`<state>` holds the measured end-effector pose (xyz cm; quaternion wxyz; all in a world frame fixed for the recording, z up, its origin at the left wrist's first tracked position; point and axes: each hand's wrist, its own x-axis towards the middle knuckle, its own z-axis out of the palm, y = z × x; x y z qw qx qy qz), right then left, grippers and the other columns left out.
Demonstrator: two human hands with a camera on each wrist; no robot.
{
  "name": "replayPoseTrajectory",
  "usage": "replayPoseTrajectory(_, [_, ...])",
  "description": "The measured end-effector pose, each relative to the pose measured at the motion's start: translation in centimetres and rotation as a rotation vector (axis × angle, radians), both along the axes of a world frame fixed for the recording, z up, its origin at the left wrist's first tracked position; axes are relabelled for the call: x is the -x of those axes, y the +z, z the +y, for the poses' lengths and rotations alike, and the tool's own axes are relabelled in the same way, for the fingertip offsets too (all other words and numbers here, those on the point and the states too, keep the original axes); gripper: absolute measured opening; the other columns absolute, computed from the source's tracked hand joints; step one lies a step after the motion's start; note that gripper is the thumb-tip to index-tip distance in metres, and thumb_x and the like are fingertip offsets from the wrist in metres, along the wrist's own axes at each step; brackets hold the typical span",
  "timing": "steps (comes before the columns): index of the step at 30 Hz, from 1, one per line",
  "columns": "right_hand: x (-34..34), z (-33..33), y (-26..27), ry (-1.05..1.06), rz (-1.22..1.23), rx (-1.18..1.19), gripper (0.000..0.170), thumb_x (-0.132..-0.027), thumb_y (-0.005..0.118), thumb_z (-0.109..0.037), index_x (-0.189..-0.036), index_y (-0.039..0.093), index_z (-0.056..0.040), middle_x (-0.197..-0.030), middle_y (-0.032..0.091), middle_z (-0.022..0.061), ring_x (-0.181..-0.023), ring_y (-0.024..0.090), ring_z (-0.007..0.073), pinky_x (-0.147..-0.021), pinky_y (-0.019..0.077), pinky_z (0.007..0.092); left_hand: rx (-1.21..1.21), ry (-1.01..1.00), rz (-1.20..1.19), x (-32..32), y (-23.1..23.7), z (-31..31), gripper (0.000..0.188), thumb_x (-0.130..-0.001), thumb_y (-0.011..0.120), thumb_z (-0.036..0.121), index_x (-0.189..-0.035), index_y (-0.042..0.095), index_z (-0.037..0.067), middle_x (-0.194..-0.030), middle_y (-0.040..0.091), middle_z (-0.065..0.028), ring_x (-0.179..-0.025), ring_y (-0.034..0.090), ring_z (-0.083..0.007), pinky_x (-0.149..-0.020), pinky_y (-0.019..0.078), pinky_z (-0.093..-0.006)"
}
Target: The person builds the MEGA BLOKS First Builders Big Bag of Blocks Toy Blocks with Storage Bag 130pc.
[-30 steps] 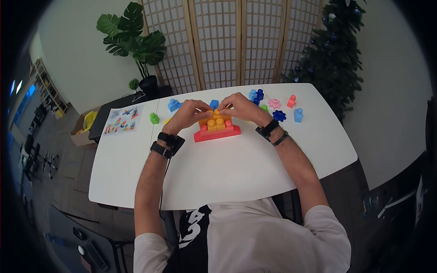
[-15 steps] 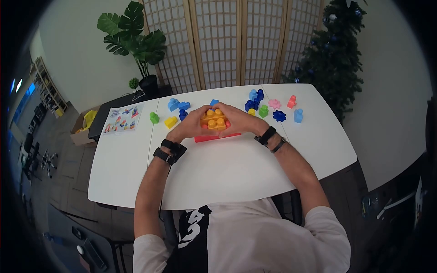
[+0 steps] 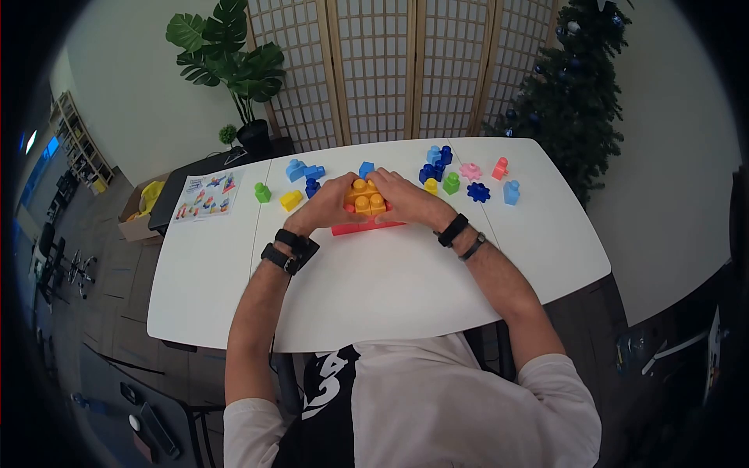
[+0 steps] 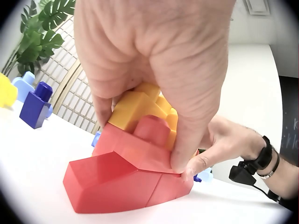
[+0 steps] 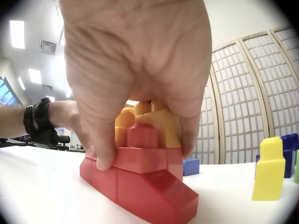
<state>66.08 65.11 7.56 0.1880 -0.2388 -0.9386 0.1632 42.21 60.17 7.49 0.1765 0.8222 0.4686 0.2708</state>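
Observation:
A stack of toy building blocks stands on the white table in front of me. Its long red base has sloped ends; above that comes a second red layer, then orange blocks with round studs. My left hand grips the stack's left end, thumb in front and fingers behind. From the other end, my right hand holds it the same way, its thumb low on the second red layer. The two thumbs lie close together across the front. Most of the stack's back is hidden by the hands.
Loose blocks lie around the far side: a yellow one, a green one, light blue ones, a dark blue gear and a pink gear. A printed picture sheet lies at the table's left.
Both hands have come down from the orange top of the stack to its sides, thumbs now across the front. Over the last half second they have barely moved; the head view has shifted slightly.

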Motion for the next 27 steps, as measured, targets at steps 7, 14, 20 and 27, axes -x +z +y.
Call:
replayPoseTrajectory(7, [0.1, -0.2, 0.2, -0.031, -0.039, -0.022, 0.087, -0.079, 0.092, -0.016, -0.148, 0.041, -0.0011, -0.134, 0.053, 0.0164, -0.128, 0.055, 0.0379, -0.110, 0.0499, 0.0453, -0.036, 0.026, 0.075, -0.2, 0.4, 0.3, 0.068, -0.070, 0.099, 0.022, -0.122, 0.064, -0.001, -0.111, 0.074, -0.0186, -0.102, 0.072, -0.0348, -0.092, 0.0573, -0.0389])
replayPoseTrajectory(14, [0.0, -0.1, 0.0, -0.032, -0.052, -0.074, 0.090, -0.080, 0.092, -0.018, -0.151, 0.040, -0.0009, -0.136, 0.053, 0.0168, -0.128, 0.055, 0.0381, -0.110, 0.0503, 0.0451, -0.032, 0.137, 0.276, -1.2, 1.6, -0.2, 0.069, -0.061, 0.103, 0.029, -0.111, 0.068, -0.002, -0.104, 0.074, -0.0206, -0.097, 0.071, -0.0387, -0.089, 0.0572, -0.0432])
replayPoseTrajectory(20, [0.1, -0.2, 0.2, -0.031, -0.052, -0.056, 0.086, -0.079, 0.092, -0.018, -0.147, 0.042, -0.0019, -0.134, 0.054, 0.0163, -0.127, 0.056, 0.0377, -0.109, 0.0509, 0.0451, -0.066, 0.133, 0.270, -1.2, 1.2, 0.2, 0.063, -0.062, 0.105, 0.030, -0.104, 0.068, 0.001, -0.095, 0.074, -0.0175, -0.088, 0.072, -0.0343, -0.081, 0.0575, -0.0398])
replayPoseTrajectory(27, [0.2, -0.4, 0.4, -0.052, -0.065, -0.041, 0.084, -0.078, 0.093, -0.017, -0.145, 0.043, -0.0029, -0.132, 0.054, 0.0151, -0.123, 0.056, 0.0376, -0.107, 0.0517, 0.0459, -0.079, 0.127, 0.250, -1.2, 1.2, 0.1, 0.057, -0.063, 0.103, 0.027, -0.100, 0.068, 0.002, -0.092, 0.074, -0.0167, -0.084, 0.072, -0.0339, -0.079, 0.0579, -0.0389])
